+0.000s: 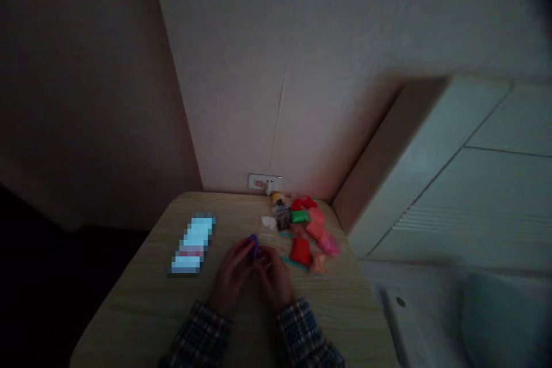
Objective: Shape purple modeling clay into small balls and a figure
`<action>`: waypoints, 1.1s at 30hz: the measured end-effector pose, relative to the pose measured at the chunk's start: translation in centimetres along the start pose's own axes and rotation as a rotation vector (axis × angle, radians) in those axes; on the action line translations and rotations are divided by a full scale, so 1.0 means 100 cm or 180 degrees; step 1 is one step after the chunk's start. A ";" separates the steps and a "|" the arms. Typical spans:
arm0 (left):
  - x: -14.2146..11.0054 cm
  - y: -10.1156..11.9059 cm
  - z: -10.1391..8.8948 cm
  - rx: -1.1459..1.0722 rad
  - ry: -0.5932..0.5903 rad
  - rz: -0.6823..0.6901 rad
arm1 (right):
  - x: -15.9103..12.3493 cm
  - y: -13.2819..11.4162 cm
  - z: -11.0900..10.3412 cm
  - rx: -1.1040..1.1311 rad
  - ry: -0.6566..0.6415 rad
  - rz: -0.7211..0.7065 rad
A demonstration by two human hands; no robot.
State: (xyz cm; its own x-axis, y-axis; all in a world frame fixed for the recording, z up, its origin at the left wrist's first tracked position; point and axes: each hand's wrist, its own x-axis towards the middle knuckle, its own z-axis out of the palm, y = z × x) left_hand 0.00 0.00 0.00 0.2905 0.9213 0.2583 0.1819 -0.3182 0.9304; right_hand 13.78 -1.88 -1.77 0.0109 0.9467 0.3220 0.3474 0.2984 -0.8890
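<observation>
Grip: the left hand (233,275) pinches a small purple piece (253,246) at its fingertips; the right hand (275,279) has its fingers curled close by, and whether they touch the piece I cannot tell.
Wall: a pale wall (233,69) fills the upper middle of the frame, with a thin crack-like line (278,115) running down it.
Table: a light wood-grain table (138,305) spreads across the lower middle, its far edge near the wall.
Furniture: a white panelled piece (483,195) slants across the right side.
Sleeves: dark plaid sleeves (204,328) come in at the bottom, one on each forearm.
Screen: a bright, pixelated rectangle (194,244) lies on the table left of the hands.
Packets: a loose cluster sits right of centre, with a red packet (301,252), coral packets (316,223), a bright pink packet (330,244), a peach lump (319,263) and a green packet (299,216).
Socket: a white outlet plate (264,181) is set low in the wall, just above the table's far edge.
White scrap: a small crumpled bit (269,222) lies above the hands.
Purple piece: lower centre, between the two hands.
</observation>
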 end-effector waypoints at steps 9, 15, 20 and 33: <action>0.000 -0.005 -0.003 0.0060 0.0053 -0.0019 | 0.003 -0.004 0.001 -0.0065 0.0137 0.0035; 0.001 -0.005 -0.003 -0.0088 0.0028 -0.0045 | 0.003 -0.006 0.002 -0.0045 0.0072 0.0081; 0.001 -0.004 -0.004 -0.0107 -0.0029 -0.0006 | 0.002 -0.002 0.003 0.0005 0.0079 0.0071; 0.000 -0.005 -0.002 -0.0156 -0.0093 0.0005 | 0.001 -0.003 0.003 -0.0033 0.0064 0.0144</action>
State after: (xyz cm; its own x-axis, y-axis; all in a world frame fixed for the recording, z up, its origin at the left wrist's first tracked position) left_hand -0.28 0.18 -0.45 0.3183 0.9137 0.2527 0.1355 -0.3076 0.9418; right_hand 13.40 -1.81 -1.54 0.0457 0.9565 0.2881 0.3559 0.2539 -0.8994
